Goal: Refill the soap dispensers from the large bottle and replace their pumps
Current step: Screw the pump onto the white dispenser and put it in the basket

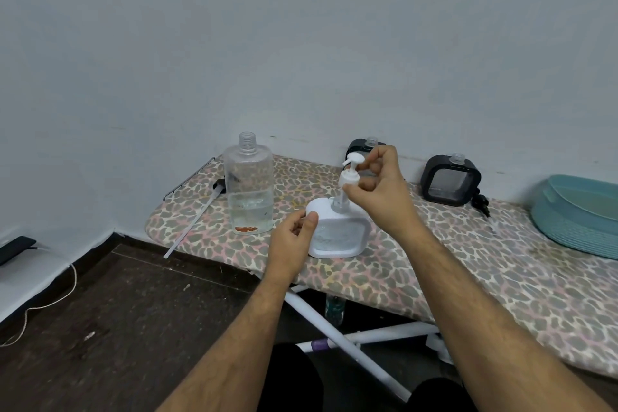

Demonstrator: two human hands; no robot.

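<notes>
A white soap dispenser stands near the front edge of the leopard-print ironing board. My left hand grips its left side. My right hand pinches the white pump, which is raised with its stem partly in the dispenser's neck. The large clear bottle, uncapped and about a third full, stands to the left. Its black-headed pump with a long tube lies beside it. Two black dispensers without pumps stand by the wall, one at right, the other partly hidden behind my right hand.
A teal basket sits at the board's right end. A small black pump part lies beside the right black dispenser. White board legs cross underneath. A white cable trails over the dark floor at left.
</notes>
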